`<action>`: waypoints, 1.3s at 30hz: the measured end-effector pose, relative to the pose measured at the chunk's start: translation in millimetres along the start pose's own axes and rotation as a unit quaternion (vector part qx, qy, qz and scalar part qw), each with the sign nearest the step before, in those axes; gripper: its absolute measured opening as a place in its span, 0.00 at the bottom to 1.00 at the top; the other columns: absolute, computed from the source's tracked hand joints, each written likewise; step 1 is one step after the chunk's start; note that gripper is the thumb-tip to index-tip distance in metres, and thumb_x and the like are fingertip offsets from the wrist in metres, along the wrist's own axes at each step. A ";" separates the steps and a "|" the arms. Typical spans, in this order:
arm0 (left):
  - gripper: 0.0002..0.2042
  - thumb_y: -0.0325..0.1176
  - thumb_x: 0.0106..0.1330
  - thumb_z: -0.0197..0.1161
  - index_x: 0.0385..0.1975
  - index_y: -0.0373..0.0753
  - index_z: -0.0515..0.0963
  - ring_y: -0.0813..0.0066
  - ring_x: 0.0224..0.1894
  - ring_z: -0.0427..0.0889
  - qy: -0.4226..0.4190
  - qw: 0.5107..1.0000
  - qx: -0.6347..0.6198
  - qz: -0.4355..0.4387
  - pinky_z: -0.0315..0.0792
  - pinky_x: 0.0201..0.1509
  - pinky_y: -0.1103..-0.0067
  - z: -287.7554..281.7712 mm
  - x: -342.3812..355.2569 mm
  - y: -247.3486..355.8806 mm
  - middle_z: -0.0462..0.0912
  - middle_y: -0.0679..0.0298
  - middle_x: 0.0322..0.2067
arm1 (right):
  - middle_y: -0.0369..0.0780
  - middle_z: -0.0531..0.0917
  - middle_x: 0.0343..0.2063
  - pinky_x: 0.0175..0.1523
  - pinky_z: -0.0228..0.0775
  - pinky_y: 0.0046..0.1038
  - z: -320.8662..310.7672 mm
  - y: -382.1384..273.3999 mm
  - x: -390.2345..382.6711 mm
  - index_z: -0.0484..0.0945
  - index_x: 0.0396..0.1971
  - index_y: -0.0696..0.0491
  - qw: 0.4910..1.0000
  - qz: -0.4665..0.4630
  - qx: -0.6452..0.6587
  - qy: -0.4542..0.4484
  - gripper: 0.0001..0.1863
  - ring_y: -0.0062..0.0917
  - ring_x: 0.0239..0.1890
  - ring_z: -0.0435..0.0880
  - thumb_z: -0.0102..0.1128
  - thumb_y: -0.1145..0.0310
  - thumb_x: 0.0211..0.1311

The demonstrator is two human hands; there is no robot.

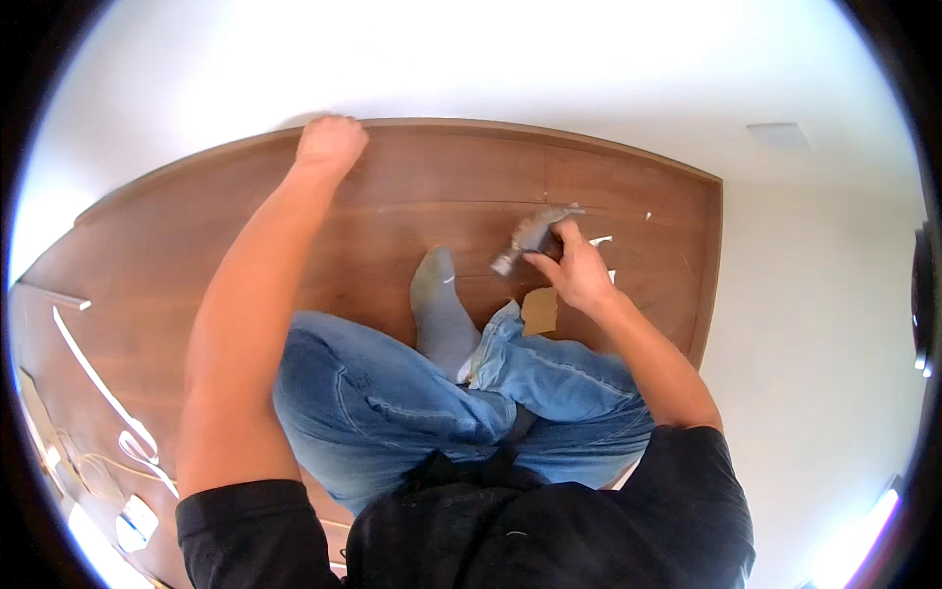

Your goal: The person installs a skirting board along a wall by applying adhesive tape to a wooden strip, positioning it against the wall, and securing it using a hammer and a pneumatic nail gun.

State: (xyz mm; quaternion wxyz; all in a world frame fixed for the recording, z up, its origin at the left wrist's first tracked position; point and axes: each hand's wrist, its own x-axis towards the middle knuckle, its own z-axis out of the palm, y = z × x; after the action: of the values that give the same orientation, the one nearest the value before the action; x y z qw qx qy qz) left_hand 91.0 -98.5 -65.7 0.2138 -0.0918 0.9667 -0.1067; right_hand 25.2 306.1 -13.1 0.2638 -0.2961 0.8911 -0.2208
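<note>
My right hand (579, 270) grips a metal hammer (530, 236), held over the brown wooden surface (432, 177) to the right of my grey-socked foot (442, 304). My left hand (332, 142) is closed at the raised wooden edge strip (461, 125) along the far side, by the white wall. Whatever its curled fingers hold is hidden. A small tan cardboard piece (540, 311) lies below the hammer, partly under my jeans, with white scraps (601, 240) near my right hand.
On the left lie a short pale strip (64, 298), a long white curled strip (88, 368), yellowish cord (108, 459) and a small white object (136, 522). The white wall (814, 294) bounds the wooden surface at the back and right. My crossed legs occupy the near middle.
</note>
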 end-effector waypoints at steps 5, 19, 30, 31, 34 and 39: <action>0.10 0.28 0.71 0.57 0.40 0.36 0.88 0.56 0.47 0.91 -0.026 0.999 -0.016 -0.030 0.86 0.48 0.64 -0.4 8.2 1.4 0.90 0.51 0.44 | 0.54 0.81 0.48 0.56 0.74 0.47 6.6 101.2 -13.9 0.74 0.53 0.58 0.991 -0.032 -0.124 0.035 0.26 0.53 0.52 0.80 0.72 0.58 0.63; 0.14 0.36 0.78 0.53 0.44 0.42 0.87 0.57 0.49 0.89 -0.026 0.993 0.111 -0.039 0.84 0.51 0.64 42.7 42.2 -8.7 0.89 0.55 0.47 | 0.47 0.80 0.57 0.65 0.69 0.46 -56.4 101.4 -95.5 0.79 0.56 0.53 0.959 -0.003 -0.075 0.272 0.21 0.45 0.62 0.77 0.66 0.61 0.66; 0.17 0.40 0.79 0.48 0.51 0.40 0.83 0.50 0.48 0.86 0.029 0.998 0.035 -0.044 0.79 0.51 0.58 55.3 10.9 -82.9 0.88 0.53 0.45 | 0.39 0.81 0.30 0.37 0.77 0.31 140.7 249.6 -648.3 0.78 0.51 0.53 0.265 0.639 0.481 0.539 0.23 0.29 0.31 0.81 0.57 0.46 0.74; 0.17 0.39 0.79 0.48 0.52 0.41 0.83 0.50 0.49 0.86 0.024 0.998 0.047 -0.032 0.79 0.52 0.58 64.9 -1.0 -93.0 0.89 0.54 0.45 | 0.38 0.82 0.33 0.38 0.78 0.33 157.7 263.2 -651.4 0.79 0.51 0.52 0.267 0.607 0.502 0.555 0.23 0.30 0.34 0.82 0.56 0.46 0.74; 0.15 0.37 0.77 0.51 0.44 0.42 0.87 0.53 0.46 0.88 0.041 0.990 0.135 0.014 0.81 0.49 0.59 109.1 23.9 -112.2 0.89 0.54 0.44 | 0.37 0.86 0.40 0.43 0.81 0.36 219.9 285.3 -694.7 0.79 0.54 0.47 0.354 0.380 0.609 0.600 0.23 0.33 0.42 0.86 0.54 0.46 0.74; 0.13 0.32 0.73 0.55 0.40 0.39 0.89 0.54 0.45 0.90 0.009 0.989 0.143 -0.021 0.84 0.49 0.60 35.6 14.9 12.4 0.90 0.52 0.41 | 0.37 0.86 0.44 0.49 0.80 0.40 220.7 319.1 -651.2 0.82 0.50 0.50 0.243 0.376 0.648 0.616 0.19 0.35 0.47 0.86 0.57 0.53 0.70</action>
State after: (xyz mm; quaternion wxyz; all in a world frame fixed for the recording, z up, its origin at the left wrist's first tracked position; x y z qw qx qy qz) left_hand 91.5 -95.9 -106.1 0.2143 -0.0794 0.9412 -0.2489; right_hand 472.9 905.2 -135.9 -0.2096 0.5700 0.3473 -0.7145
